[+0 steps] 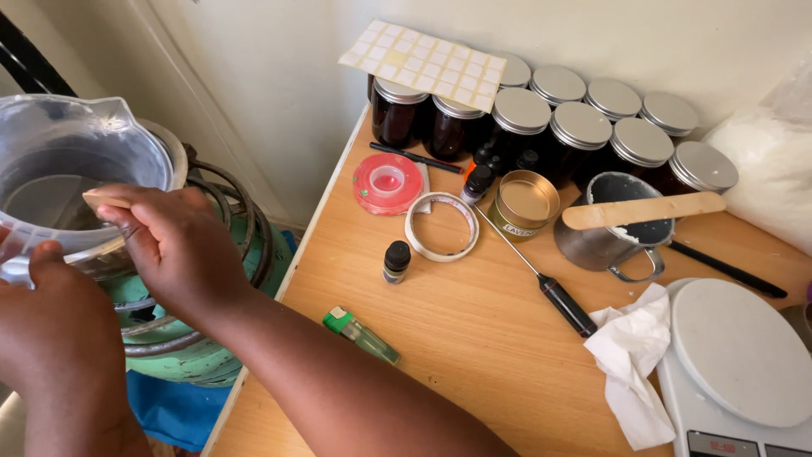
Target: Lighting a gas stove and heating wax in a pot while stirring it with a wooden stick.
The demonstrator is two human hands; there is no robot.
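A clear plastic jug [76, 161] with clear liquid sits on a green gas burner [190, 338] at the left. My left hand [46, 330] grips the jug's handle at the near side. My right hand [173, 245] reaches across from the right and holds a flat wooden stick [103, 200] over the jug, its tip at the jug's inside. My right forearm lies over the wooden table's [474, 338] left edge.
On the table stand several dark jars with metal lids [584, 127], a gold tin [524, 203], a metal mug with a wooden stick across it [617, 224], tape rolls [387, 182], a small dropper bottle [396, 261], a probe thermometer [550, 288], a green lighter [359, 333], tissue [634, 355] and a white scale [740, 355].
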